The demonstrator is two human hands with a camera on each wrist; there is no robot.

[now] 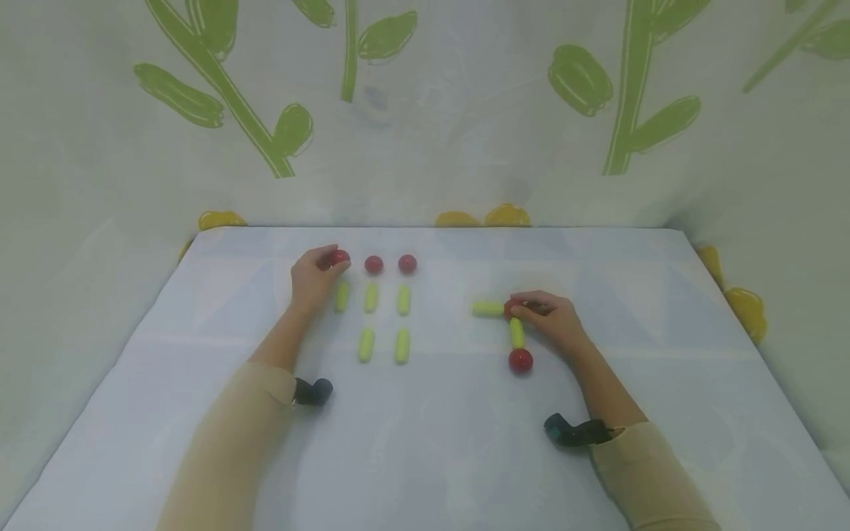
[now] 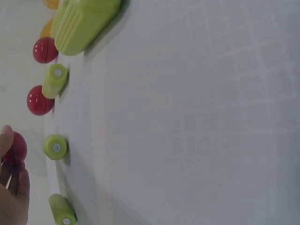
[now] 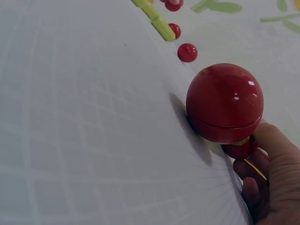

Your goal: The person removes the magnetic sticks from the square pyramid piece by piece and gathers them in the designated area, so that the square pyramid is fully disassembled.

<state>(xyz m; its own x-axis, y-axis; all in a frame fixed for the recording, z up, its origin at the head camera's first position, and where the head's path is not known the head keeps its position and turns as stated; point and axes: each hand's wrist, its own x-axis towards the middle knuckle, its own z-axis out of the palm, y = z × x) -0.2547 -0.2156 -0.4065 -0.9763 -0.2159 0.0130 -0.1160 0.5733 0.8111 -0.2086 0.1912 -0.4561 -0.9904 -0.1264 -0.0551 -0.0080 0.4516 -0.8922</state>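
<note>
At the far left of the table my left hand [image 1: 313,280] pinches a glossy red ball [image 1: 339,257] between thumb and fingers; the left wrist view shows the same ball [image 2: 18,149] at its left edge. To the right, my right hand [image 1: 556,318] grips a red corner ball [image 1: 510,309] of a joined piece. One yellow-green rod [image 1: 488,308] runs left from that ball. A second rod [image 1: 517,334] runs toward me and ends at another red ball [image 1: 521,361], which looms large in the right wrist view.
Two loose red balls, one [image 1: 374,265] beside the other [image 1: 407,263], lie right of my left hand. In front of them several yellow-green rods [image 1: 403,300] lie in two rows. A pale wall [image 1: 451,147] with painted leaves stands behind the white table [image 1: 425,442].
</note>
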